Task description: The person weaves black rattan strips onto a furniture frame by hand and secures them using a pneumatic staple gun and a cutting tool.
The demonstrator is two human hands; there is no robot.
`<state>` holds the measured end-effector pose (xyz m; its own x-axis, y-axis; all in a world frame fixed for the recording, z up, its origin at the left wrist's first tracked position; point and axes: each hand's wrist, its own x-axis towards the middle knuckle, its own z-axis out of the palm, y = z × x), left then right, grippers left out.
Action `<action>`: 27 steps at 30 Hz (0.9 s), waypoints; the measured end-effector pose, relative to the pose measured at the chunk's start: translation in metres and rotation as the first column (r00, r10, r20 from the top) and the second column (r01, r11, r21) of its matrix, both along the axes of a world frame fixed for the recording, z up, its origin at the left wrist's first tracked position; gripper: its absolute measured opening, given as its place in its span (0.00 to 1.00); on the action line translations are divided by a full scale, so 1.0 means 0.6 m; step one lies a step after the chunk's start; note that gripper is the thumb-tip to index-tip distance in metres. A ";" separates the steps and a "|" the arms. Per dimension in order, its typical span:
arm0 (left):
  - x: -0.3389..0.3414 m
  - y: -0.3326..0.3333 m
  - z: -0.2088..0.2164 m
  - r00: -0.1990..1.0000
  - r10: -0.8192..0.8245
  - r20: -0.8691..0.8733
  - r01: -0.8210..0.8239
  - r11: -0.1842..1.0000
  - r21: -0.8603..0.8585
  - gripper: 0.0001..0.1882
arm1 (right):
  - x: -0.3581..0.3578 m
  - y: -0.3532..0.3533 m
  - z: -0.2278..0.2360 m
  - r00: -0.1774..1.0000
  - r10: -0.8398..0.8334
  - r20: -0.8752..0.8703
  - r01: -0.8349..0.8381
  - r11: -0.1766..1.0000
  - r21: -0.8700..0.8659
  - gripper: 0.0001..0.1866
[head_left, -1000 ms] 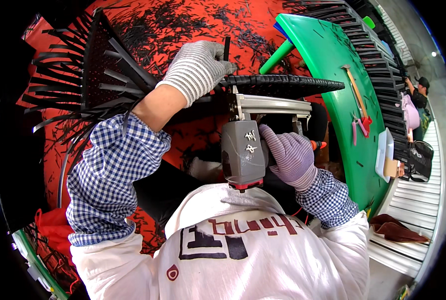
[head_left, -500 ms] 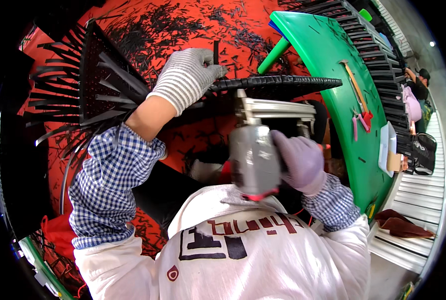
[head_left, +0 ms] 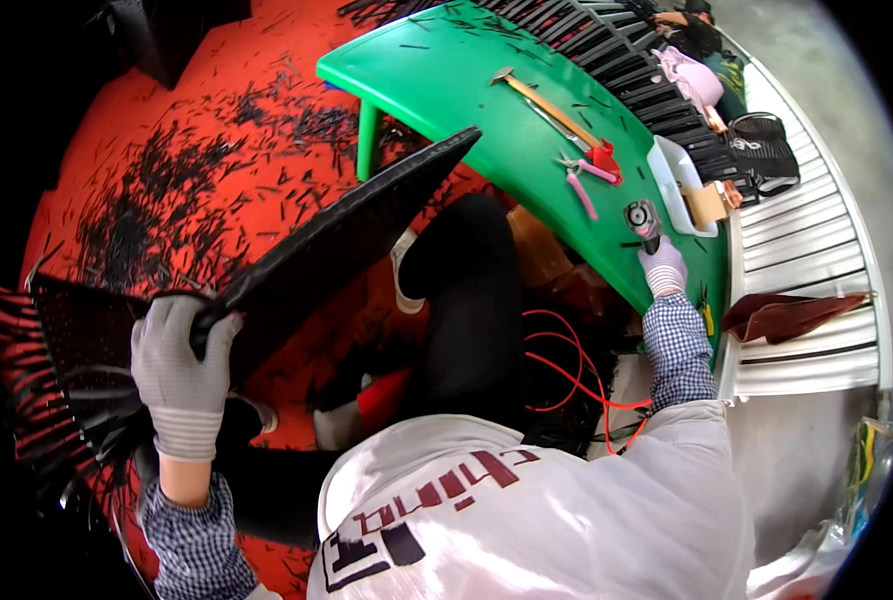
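Observation:
My left hand (head_left: 181, 360), in a grey knit glove, is closed on the edge of a black woven panel (head_left: 351, 220). The panel slants up and away to the right, its far corner by the edge of the green table (head_left: 436, 55). Loose black strips (head_left: 21, 370) fan out from the woven work at far left. Over the table's near right part, my gloved right hand (head_left: 663, 268) is wrapped round the handle of a nail gun (head_left: 644, 217). Whether the gun rests on the tabletop I cannot tell.
On the table lie a hammer (head_left: 556, 113), pink-handled pliers (head_left: 581, 190) and a white bin (head_left: 672, 178) beside a small cardboard box (head_left: 707, 206). Black strip scraps (head_left: 146, 190) litter the red floor. An orange-red hose (head_left: 566, 400) loops below. Another person (head_left: 696, 40) is at upper right.
My right hand has carried the nail gun away from the panel, rightward to the table. My left hand has moved left and nearer, and the panel now tilts diagonally. The view has shifted right.

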<state>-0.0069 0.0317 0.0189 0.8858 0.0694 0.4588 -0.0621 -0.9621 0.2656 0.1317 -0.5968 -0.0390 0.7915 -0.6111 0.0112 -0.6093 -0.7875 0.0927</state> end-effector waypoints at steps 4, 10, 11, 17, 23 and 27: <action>-0.005 -0.002 -0.010 0.999 0.041 0.023 -0.041 0.999 -0.012 0.10 | -0.001 -0.029 -0.031 0.999 0.000 -0.035 -0.003 0.995 -0.099 0.36; -0.001 0.010 -0.023 0.999 0.049 -0.007 -0.049 0.993 -0.103 0.11 | 0.124 0.053 -0.023 0.784 0.609 0.120 -0.596 0.793 -0.128 0.44; 0.003 0.007 -0.021 0.999 0.034 -0.010 -0.035 0.991 -0.131 0.10 | 0.155 0.047 -0.042 0.769 0.634 0.082 -0.623 0.771 -0.130 0.45; -0.004 -0.001 -0.006 1.000 -0.012 0.014 0.013 0.993 -0.116 0.09 | 0.214 0.102 -0.066 0.676 0.736 0.035 -0.736 0.677 -0.027 0.32; -0.006 -0.009 0.004 0.998 -0.041 0.051 0.043 0.998 -0.047 0.10 | 0.210 0.032 -0.116 0.627 0.729 0.276 -0.775 0.621 0.121 0.28; -0.017 -0.003 -0.007 0.999 -0.033 0.018 0.034 0.998 -0.045 0.12 | 0.169 0.226 0.011 0.522 0.641 0.563 -0.853 0.395 0.341 0.33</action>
